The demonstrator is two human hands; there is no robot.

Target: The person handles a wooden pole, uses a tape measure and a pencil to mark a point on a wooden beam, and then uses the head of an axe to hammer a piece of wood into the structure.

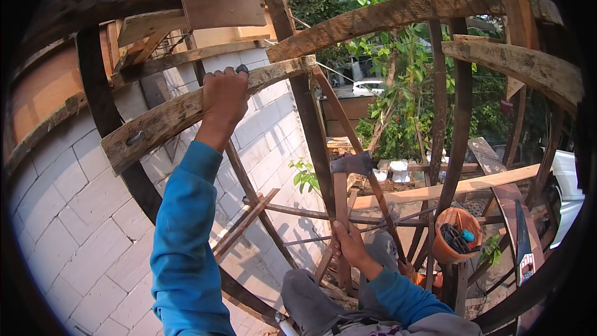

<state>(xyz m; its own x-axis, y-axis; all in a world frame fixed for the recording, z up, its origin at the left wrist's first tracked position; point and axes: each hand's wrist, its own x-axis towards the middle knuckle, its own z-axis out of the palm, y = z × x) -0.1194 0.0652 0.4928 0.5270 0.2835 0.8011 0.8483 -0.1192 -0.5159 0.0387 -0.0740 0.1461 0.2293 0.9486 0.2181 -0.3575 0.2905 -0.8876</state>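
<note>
My left hand (pixel 225 101) is closed around the upper edge of a short weathered wooden plank (pixel 165 115), which slants across dark upright posts on the left. A bent nail (pixel 135 137) sticks out near the plank's lower left end. Beside the fingers shows a small dark rounded thing (pixel 242 69) that I cannot make out. Low in front of me, my right hand (pixel 349 242) is wrapped around the wooden handle of a hatchet (pixel 351 164). Its dark metal head points up, apart from the plank.
Timber posts and crossbeams (pixel 398 15) surround me. A pale block wall (pixel 93 199) rises on the left. At the right hang an orange bucket (pixel 448 255) with dark items inside and a handsaw (pixel 525 255). A light board (pixel 448 186) crosses below; greenery and a white car (pixel 369 88) are beyond.
</note>
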